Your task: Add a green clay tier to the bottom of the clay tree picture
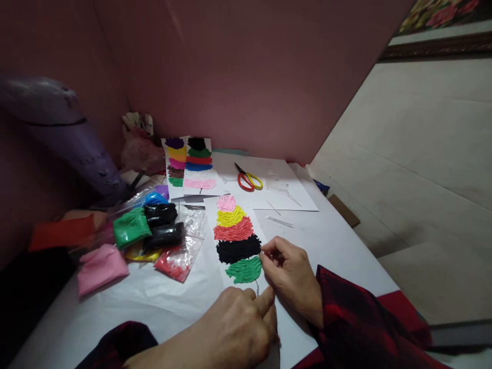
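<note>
In front of me lies a sheet of white paper (pixel 212 212) with a tapering stack of textured, clay-like bands. From top to bottom they are a pink band (pixel 226 203), a yellow band (pixel 231 217), a red band (pixel 233 230), a black band (pixel 239 249) and a green band (pixel 246 270). My right hand (pixel 290 274) is pinched at the right edge between black and green; whatever is at its fingertips is too small to make out. Below the green, my left hand (pixel 242 325) rests curled on the paper by a thin drawn stem, its fingertips partly hidden.
At left lie a green clay packet (pixel 131 228), black packets (pixel 163 236), a pink packet (pixel 102 269) and a red packet (pixel 179 261). Farther back are scissors (pixel 248 180) and a finished-looking coloured card (pixel 199 164). A clear stick (pixel 280 222) lies right; a purple inflated object (pixel 77 138) leans left.
</note>
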{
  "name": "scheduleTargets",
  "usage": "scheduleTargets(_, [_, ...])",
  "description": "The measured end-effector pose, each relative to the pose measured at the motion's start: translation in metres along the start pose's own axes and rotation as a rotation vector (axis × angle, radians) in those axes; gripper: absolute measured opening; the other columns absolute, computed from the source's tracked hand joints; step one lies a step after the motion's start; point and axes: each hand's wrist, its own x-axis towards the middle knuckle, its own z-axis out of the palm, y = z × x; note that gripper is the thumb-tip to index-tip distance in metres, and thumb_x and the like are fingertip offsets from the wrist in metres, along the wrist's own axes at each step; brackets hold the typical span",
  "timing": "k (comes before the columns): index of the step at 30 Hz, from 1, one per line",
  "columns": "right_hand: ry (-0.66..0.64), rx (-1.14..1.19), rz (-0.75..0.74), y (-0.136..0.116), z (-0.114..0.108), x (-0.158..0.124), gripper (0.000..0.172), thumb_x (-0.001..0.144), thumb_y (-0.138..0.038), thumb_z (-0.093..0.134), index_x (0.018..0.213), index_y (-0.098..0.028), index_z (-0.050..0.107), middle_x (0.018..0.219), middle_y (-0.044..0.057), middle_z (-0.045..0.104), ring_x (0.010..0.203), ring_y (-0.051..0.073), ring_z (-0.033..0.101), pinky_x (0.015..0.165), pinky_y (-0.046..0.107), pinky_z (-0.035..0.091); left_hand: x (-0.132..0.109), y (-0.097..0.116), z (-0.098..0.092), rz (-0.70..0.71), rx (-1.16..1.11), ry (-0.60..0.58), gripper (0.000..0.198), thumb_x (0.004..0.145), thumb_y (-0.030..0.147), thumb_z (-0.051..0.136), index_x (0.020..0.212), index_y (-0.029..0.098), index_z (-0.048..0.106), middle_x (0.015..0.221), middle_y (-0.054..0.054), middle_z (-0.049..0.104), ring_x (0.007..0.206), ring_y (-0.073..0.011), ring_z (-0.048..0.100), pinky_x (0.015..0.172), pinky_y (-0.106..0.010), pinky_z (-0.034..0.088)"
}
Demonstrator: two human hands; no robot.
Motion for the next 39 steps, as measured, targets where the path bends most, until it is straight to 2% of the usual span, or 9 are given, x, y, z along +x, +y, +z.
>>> scheduleTargets(6, [0.013, 0.015, 0.051, -0.003, -0.002, 0.003, 0.009, 0.076, -0.014, 0.054, 0.068, -0.017, 0.055, 0.057, -0.003, 0.049, 0.051, 0.010, 0.043, 0.047, 0.022, 0.036, -0.001, 0.000, 0.002, 0.020, 0.005, 0.030, 0.022, 0.090, 0.011, 0.043, 0.103, 0.010, 0.060, 0.099, -0.016, 0.065, 0.073, -0.0186, 0.062, 0.060, -0.029, 0.049])
scheduleTargets(11, [0.056, 0.010, 0.102, -0.002, -0.005, 0.008, 0.007, 0.073, -0.015, 0.054, 0.067, -0.017, 0.055, 0.056, -0.003, 0.050, 0.051, 0.011, 0.043, 0.049, 0.023, 0.037, 0.002, 0.001, -0.005, 0.008, 0.017, -0.053, 0.021, 0.092, 0.014, 0.042, 0.099, 0.010, 0.061, 0.100, -0.016, 0.064, 0.077, -0.0219, 0.064, 0.061, -0.031, 0.052])
scheduleTargets(15, [0.094, 0.144, 0.177, -0.002, -0.007, 0.007, 0.007, 0.074, -0.021, 0.058, 0.069, -0.017, 0.056, 0.058, -0.002, 0.053, 0.051, 0.011, 0.045, 0.049, 0.024, 0.039, 0.003, 0.002, -0.011, 0.005, 0.006, -0.099, 0.020, 0.090, 0.012, 0.042, 0.096, 0.011, 0.061, 0.101, -0.016, 0.064, 0.077, -0.0231, 0.064, 0.060, -0.033, 0.052])
scheduleTargets(20, [-0.067, 0.321, 0.164, -0.004, -0.007, -0.004, 0.009, 0.075, -0.023, 0.062, 0.070, -0.017, 0.058, 0.059, -0.002, 0.054, 0.054, 0.012, 0.049, 0.050, 0.024, 0.040, -0.001, 0.001, -0.006, 0.028, 0.014, -0.032, 0.018, 0.086, 0.005, 0.045, 0.092, 0.012, 0.061, 0.094, -0.013, 0.065, 0.074, -0.0207, 0.062, 0.057, -0.029, 0.049])
scheduleTargets(27, [-0.173, 0.222, 0.105, -0.006, -0.006, -0.010, 0.005, 0.075, -0.015, 0.058, 0.070, -0.017, 0.058, 0.058, -0.004, 0.052, 0.052, 0.010, 0.046, 0.049, 0.023, 0.039, -0.002, -0.002, 0.003, 0.047, 0.018, 0.012, 0.031, 0.079, 0.000, 0.048, 0.106, 0.008, 0.059, 0.090, -0.013, 0.066, 0.080, -0.0209, 0.062, 0.062, -0.029, 0.050])
scheduleTargets(33, [-0.127, 0.077, 0.031, -0.010, -0.007, -0.012, 0.011, 0.074, -0.010, 0.055, 0.066, -0.017, 0.056, 0.056, -0.004, 0.049, 0.051, 0.010, 0.044, 0.048, 0.023, 0.036, -0.003, 0.001, -0.001, 0.035, 0.042, -0.032, 0.027, 0.078, 0.001, 0.048, 0.101, 0.006, 0.061, 0.088, -0.014, 0.067, 0.083, -0.0228, 0.062, 0.063, -0.030, 0.050])
scheduleTargets(39, [-0.067, 0.042, 0.054, -0.010, -0.007, -0.011, 0.010, 0.073, -0.011, 0.054, 0.066, -0.017, 0.056, 0.056, -0.004, 0.049, 0.049, 0.010, 0.043, 0.047, 0.023, 0.036, -0.001, 0.000, -0.002, 0.038, 0.022, -0.040, 0.033, 0.075, 0.000, 0.049, 0.105, 0.007, 0.060, 0.096, -0.016, 0.066, 0.084, -0.0227, 0.063, 0.062, -0.029, 0.049])
